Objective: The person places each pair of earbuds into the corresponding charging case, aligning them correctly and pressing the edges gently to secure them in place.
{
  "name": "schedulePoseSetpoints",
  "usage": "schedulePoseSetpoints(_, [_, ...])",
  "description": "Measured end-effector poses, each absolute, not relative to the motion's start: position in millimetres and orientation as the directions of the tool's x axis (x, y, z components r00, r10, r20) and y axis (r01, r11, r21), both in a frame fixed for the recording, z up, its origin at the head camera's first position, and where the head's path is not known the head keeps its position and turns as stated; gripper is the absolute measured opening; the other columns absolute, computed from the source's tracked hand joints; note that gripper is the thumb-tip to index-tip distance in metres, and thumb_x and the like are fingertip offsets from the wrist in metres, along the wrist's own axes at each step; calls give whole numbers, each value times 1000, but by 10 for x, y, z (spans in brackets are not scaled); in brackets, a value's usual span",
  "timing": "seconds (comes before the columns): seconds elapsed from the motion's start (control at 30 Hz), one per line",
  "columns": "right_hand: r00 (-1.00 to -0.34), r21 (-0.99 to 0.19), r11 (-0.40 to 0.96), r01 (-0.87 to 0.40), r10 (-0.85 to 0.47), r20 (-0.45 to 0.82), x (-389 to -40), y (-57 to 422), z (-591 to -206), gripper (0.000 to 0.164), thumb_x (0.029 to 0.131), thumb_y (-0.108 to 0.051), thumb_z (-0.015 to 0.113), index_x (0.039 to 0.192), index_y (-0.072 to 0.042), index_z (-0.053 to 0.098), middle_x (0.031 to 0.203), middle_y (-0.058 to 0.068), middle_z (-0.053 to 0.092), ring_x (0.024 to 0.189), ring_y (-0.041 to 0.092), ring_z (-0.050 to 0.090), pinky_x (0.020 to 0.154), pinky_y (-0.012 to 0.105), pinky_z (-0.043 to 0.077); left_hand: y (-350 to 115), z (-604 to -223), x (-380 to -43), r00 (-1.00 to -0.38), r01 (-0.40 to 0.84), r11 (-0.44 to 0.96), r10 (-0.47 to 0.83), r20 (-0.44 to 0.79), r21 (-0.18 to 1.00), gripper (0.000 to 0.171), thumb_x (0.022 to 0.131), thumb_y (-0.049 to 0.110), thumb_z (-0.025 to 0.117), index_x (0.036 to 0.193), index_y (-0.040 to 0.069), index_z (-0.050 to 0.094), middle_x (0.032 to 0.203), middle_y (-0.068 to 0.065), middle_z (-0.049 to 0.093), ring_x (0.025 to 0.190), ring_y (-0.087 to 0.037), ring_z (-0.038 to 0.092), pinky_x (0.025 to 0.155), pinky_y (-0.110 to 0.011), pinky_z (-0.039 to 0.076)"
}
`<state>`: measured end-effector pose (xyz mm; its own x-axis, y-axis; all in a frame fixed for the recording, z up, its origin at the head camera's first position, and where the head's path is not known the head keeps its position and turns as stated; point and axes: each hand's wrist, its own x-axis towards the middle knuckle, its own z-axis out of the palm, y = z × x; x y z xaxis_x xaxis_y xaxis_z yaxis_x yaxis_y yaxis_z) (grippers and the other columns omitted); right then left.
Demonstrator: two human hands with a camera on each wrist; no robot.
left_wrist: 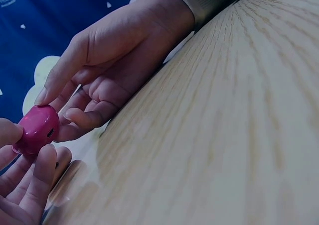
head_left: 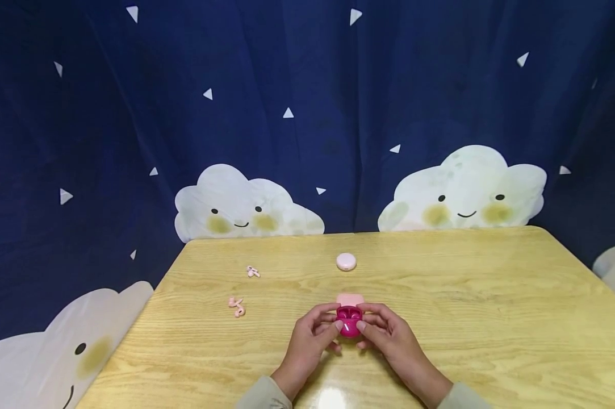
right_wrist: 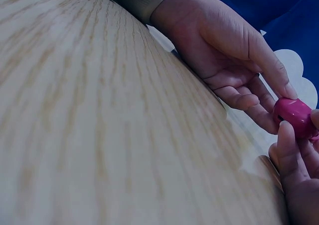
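A glossy magenta earbud case [head_left: 349, 329] stands with its lid raised, and rounded shapes like earbuds show in its wells. My left hand [head_left: 307, 345] grips its left side, thumb on the front. From the other side, my right hand [head_left: 398, 344] holds it the same way. In the left wrist view the case [left_wrist: 41, 128] shows a small dark port on its underside; the right wrist view shows the case [right_wrist: 295, 116] between fingertips of both hands. Right behind it lies a light pink case [head_left: 350, 299], partly hidden.
A pale pink round case [head_left: 346, 262] sits farther back on the wooden table [head_left: 481, 307]. To the left lie a pair of whitish earbuds [head_left: 253, 272] and a pair of light pink earbuds [head_left: 237, 307]. A blue curtain [head_left: 287, 57] with cloud prints hangs behind the table.
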<state>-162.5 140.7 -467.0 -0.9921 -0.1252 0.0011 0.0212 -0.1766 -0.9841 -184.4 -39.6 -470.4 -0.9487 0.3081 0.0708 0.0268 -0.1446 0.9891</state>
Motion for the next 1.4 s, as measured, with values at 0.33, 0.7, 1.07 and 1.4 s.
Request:
schedulePoseSetpoints(0.33, [-992,-985,-172,23,-123,-2,-1627,1408,-4661,43,83,-16,64,121,-4,49,107,21,57,88,27,61,72,41,52,-393,-4707,-1854,-952,22,-133,301,62,991,36,84,12,63,119,7,54,102,-16,58,79,-24,61,59,-38,54])
schedulePoseSetpoints(0.7, [-993,-986,-165,30,-119,-10,-1633,1411,-4660,43,82,-18,65,120,-5,49,108,21,58,88,28,61,71,41,52,-389,-4684,-1844,-953,31,-130,296,69,991,36,83,10,63,118,7,54,101,-17,59,78,-26,61,58,-39,54])
schedulePoseSetpoints(1.07, [-992,-986,-167,16,-129,6,-1654,1413,-4638,41,83,-17,64,120,-5,50,108,21,57,88,27,61,71,41,52,-399,-4665,-1856,-948,39,-151,307,84,988,34,84,8,62,116,2,54,100,-19,58,78,-28,61,57,-39,54])
schedulePoseSetpoints(1.4, [-992,-986,-160,33,-122,-14,-1652,1416,-4647,41,82,-19,65,119,-6,51,108,20,58,90,30,60,71,41,52,-403,-4459,-1752,-950,39,-131,303,78,991,34,83,7,63,114,0,54,100,-20,58,79,-33,60,60,-45,53])
